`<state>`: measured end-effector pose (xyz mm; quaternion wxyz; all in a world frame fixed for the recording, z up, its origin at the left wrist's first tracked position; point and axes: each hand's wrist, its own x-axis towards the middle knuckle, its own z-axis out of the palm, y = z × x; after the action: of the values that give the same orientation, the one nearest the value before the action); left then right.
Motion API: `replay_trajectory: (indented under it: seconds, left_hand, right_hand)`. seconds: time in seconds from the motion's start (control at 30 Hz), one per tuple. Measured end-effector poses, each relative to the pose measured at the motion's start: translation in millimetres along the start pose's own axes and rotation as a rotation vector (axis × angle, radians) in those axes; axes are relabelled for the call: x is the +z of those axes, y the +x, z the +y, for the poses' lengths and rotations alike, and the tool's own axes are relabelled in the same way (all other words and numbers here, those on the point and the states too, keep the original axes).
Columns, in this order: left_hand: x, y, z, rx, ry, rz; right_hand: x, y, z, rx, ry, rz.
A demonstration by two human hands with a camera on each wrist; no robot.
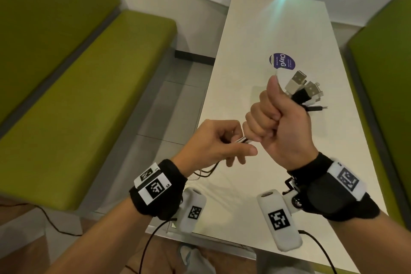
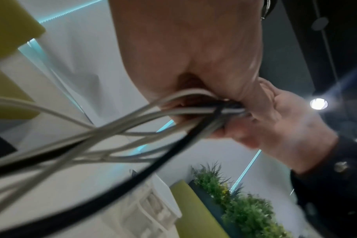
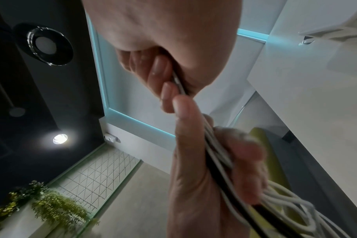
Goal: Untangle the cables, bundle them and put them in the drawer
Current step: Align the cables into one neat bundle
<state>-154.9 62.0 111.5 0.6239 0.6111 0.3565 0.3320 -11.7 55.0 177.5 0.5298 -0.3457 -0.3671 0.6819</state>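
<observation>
My right hand (image 1: 273,122) is a fist round a bunch of white and black cables, its thumb up. Their USB plugs (image 1: 303,90) fan out past the fist, above the white table (image 1: 244,40). Just left of it, my left hand (image 1: 220,142) pinches the same cables (image 1: 87,139) where they leave the fist. Loose black strands (image 1: 206,172) hang below the left wrist. In the left wrist view the cables (image 2: 132,128) run in loops from the grip toward the camera. In the right wrist view the cables (image 3: 218,162) pass through both hands and loop off at the lower right. No drawer shows.
A round purple sticker (image 1: 282,62) lies on the table beyond the plugs. Green upholstered benches stand on the left (image 1: 84,95) and on the right (image 1: 387,51) of the table. Grey floor tiles (image 1: 178,100) lie between the left bench and the table.
</observation>
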Motion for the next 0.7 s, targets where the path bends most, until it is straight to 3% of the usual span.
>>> replay_trajectory:
  seconds: [0.17, 0.3, 0.37, 0.5, 0.53, 0.63, 0.7]
  left_hand:
    - [4, -6, 2, 0.092, 0.069, -0.030]
    - [7, -3, -29, 0.126, 0.544, -0.185]
    - [1, -7, -52, 0.109, 0.730, -0.162]
    - [-38, 2, -84, 0.105, 0.893, -0.103]
    - [-53, 4, -94, 0.055, 0.983, -0.114]
    - [-103, -1, -120, -0.322, 1.038, -0.044]
    - [-127, -5, -131, -0.422, 1.012, 0.037]
  right_hand:
    - [8, -2, -14, 0.002, -0.031, -0.055]
    - [15, 3, -29, -0.048, -0.020, -0.094]
    - [16, 6, -38, -0.075, -0.051, -0.086]
    - [15, 3, -42, -0.081, -0.120, -0.063]
    - [15, 2, -46, -0.098, -0.110, -0.072]
    - [9, 3, -66, -0.159, -0.136, -0.050]
    - [2, 3, -73, -0.179, -0.178, -0.038]
